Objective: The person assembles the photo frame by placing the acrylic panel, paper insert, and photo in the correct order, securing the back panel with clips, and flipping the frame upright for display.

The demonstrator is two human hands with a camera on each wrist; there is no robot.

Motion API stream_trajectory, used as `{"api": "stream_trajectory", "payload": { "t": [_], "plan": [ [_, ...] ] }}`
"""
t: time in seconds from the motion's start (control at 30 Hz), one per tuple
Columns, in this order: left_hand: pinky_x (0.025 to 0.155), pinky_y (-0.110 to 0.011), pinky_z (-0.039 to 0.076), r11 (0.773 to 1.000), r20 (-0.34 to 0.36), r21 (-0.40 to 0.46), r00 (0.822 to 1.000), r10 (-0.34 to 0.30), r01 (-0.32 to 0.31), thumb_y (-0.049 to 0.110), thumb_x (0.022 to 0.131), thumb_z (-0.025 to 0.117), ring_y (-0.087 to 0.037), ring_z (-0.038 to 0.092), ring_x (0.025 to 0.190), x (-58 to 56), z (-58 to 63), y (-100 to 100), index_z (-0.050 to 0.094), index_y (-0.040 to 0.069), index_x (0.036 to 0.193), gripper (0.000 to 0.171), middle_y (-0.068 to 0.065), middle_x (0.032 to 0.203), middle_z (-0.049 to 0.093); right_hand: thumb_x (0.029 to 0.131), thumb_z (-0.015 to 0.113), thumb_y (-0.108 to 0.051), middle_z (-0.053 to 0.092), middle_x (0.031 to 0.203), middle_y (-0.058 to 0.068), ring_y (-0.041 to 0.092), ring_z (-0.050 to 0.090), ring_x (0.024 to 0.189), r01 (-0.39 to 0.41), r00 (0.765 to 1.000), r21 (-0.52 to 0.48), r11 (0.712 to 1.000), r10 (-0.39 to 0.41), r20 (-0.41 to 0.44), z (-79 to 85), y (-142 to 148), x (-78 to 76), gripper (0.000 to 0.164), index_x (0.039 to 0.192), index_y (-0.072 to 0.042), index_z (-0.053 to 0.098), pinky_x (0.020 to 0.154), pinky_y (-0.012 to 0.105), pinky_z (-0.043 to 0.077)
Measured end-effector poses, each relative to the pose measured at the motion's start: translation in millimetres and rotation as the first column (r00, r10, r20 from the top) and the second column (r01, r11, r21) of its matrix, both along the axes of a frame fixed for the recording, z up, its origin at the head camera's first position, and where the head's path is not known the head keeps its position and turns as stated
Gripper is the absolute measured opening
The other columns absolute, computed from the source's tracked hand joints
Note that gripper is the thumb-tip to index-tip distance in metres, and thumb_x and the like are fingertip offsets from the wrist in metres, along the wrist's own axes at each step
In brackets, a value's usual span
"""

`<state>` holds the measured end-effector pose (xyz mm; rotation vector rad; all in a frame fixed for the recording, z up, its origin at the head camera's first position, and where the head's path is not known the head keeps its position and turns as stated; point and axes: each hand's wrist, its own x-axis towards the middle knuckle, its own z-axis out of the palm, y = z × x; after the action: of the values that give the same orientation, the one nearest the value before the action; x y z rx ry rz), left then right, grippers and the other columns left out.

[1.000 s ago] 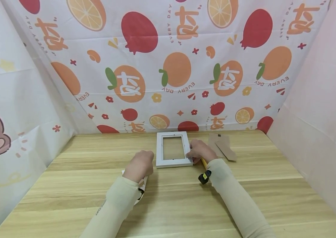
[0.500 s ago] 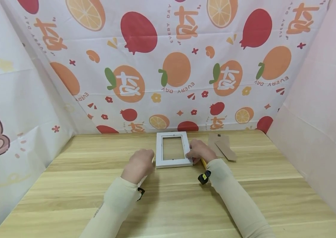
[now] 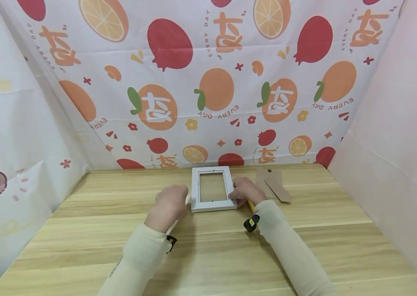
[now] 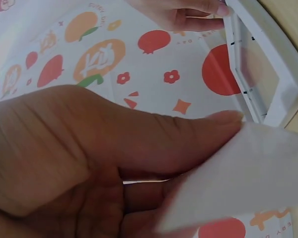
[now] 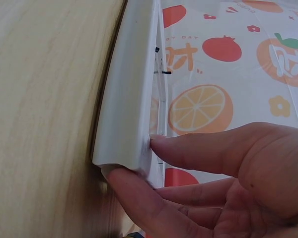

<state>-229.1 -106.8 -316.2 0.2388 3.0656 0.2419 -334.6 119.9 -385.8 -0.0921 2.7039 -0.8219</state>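
A white picture frame [image 3: 195, 189] lies on the wooden table, its opening showing the tabletop, with small dark tabs along the inner edge. My right hand [image 3: 247, 191] grips its near right corner; in the right wrist view the thumb [image 5: 188, 148] is on the inner edge and a finger [image 5: 139, 198] is under the corner. Left of the frame, my left hand [image 3: 167, 207] pinches a thin white sheet [image 4: 243, 173] between thumb and fingers. From the head view the sheet is nearly edge-on and mostly hidden by the hand.
Behind my right hand lies a brown backing board [image 3: 261, 185] with a stand leg [image 3: 278, 191] angled across it. A fruit-printed cloth [image 3: 215, 127] hangs along the table's back edge, and pale cloths enclose both sides.
The white sheet under my left hand has turned from showing part of its face to nearly edge-on. The right hand keeps its grip on the frame. The head view has shifted slightly.
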Motion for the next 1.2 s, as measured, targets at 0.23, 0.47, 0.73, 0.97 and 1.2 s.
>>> {"api": "stream_trajectory", "payload": {
  "t": [0.23, 0.47, 0.73, 0.97, 1.2],
  "plan": [
    [0.049, -0.033, 0.037, 0.999, -0.095, 0.037, 0.995, 0.008, -0.005, 0.0, 0.077, 0.077, -0.018, 0.044, 0.062, 1.7, 5.1, 0, 0.059, 0.008, 0.073, 0.02, -0.002, 0.065, 0.05, 0.094, 0.075, -0.016, 0.066, 0.091, 0.013, 0.02, 0.07, 0.063, -0.008, 1.0, 0.0, 1.0, 0.008, -0.005, -0.5, 1, 1.2, 0.024, 0.109, -0.001, 0.063, 0.063, 0.029, 0.061],
    [0.048, -0.031, 0.029, 0.997, -0.112, 0.079, 0.994, 0.007, 0.002, -0.009, 0.075, 0.066, -0.017, 0.038, 0.06, 2.2, 10.4, 2, 0.051, 0.01, 0.064, 0.027, 0.001, 0.06, 0.04, 0.094, 0.076, -0.016, 0.066, 0.091, 0.013, 0.02, 0.07, 0.063, -0.005, 1.0, -0.005, 1.0, 0.005, 0.009, -0.3, 2, 1.4, 0.025, 0.109, -0.001, 0.063, 0.062, 0.029, 0.061],
    [0.052, -0.032, 0.044, 0.991, -0.178, 0.129, 0.984, -0.02, 0.043, -0.003, 0.081, 0.072, -0.02, 0.055, 0.064, 0.4, 16.3, 1, 0.068, 0.004, 0.073, 0.012, -0.006, 0.07, 0.065, 0.093, 0.076, -0.015, 0.067, 0.088, 0.013, 0.021, 0.07, 0.062, -0.007, 1.0, -0.004, 1.0, 0.007, 0.013, 2.1, 1, -1.0, 0.022, 0.105, -0.002, 0.064, 0.062, 0.03, 0.061],
    [0.061, -0.038, 0.055, 0.975, -0.222, 0.21, 0.975, -0.021, 0.069, -0.002, 0.083, 0.076, -0.023, 0.062, 0.065, -4.9, 19.4, 7, 0.072, 0.001, 0.072, 0.012, -0.01, 0.07, 0.07, 0.093, 0.076, -0.015, 0.065, 0.089, 0.013, 0.021, 0.07, 0.062, -0.003, 1.0, 0.012, 1.0, 0.003, 0.013, 2.7, 0, -1.3, 0.023, 0.106, -0.001, 0.063, 0.059, 0.028, 0.06],
    [0.069, -0.045, 0.059, 0.968, -0.24, 0.249, 0.971, 0.02, 0.041, 0.002, 0.084, 0.079, -0.03, 0.07, 0.075, -17.7, 17.7, 15, 0.073, -0.001, 0.078, 0.008, -0.015, 0.079, 0.074, 0.094, 0.076, -0.016, 0.065, 0.091, 0.013, 0.02, 0.07, 0.061, -0.013, 1.0, 0.024, 1.0, 0.012, 0.01, 1.2, 0, -2.4, 0.024, 0.107, -0.001, 0.063, 0.056, 0.027, 0.059]
  ]
}}
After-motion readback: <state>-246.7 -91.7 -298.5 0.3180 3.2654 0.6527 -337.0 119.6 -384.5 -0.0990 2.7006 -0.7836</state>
